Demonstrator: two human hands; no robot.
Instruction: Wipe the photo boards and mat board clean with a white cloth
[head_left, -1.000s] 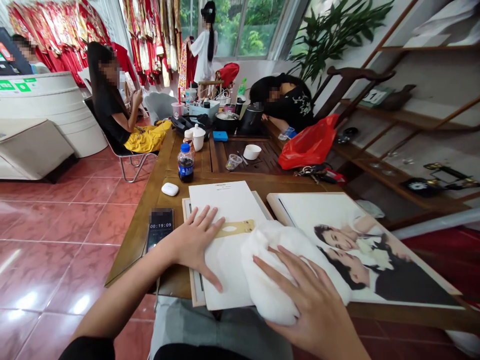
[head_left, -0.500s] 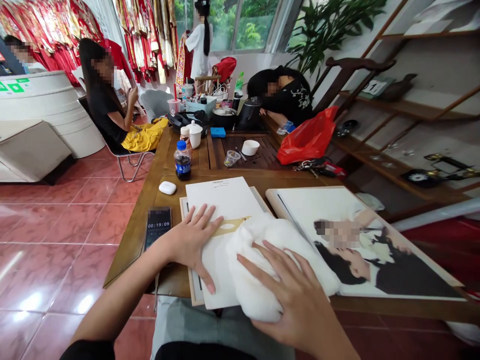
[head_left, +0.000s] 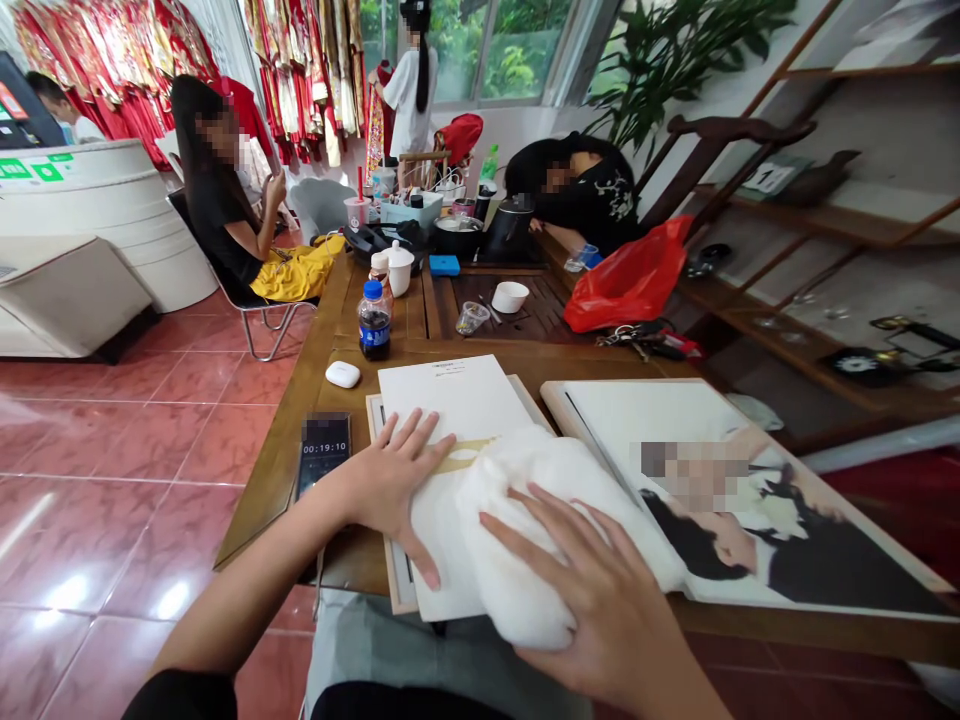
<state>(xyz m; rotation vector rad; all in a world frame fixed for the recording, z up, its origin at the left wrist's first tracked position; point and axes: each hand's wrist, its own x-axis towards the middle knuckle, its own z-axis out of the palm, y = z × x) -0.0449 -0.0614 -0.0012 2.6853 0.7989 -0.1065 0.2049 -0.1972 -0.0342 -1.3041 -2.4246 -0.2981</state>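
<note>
My left hand lies flat with fingers spread on a white board that has a gold mark partly covered. Under the board, the pale edge of a wooden frame shows. My right hand grips a fluffy white wad of stuffing, its fingers pressed into the top and the thumb underneath. The wad rests over the board's right part and hides some of it. To the right lies a framed photo print, partly behind the wad.
A phone running a timer and a white earbud case lie left of the board. Behind stand a cola bottle, a white bowl and a red plastic bag. One person sits left; another leans on the table.
The whole view has shifted slightly, so things sit a little further right. Both hands keep nearly the same place on the board and the wad.
</note>
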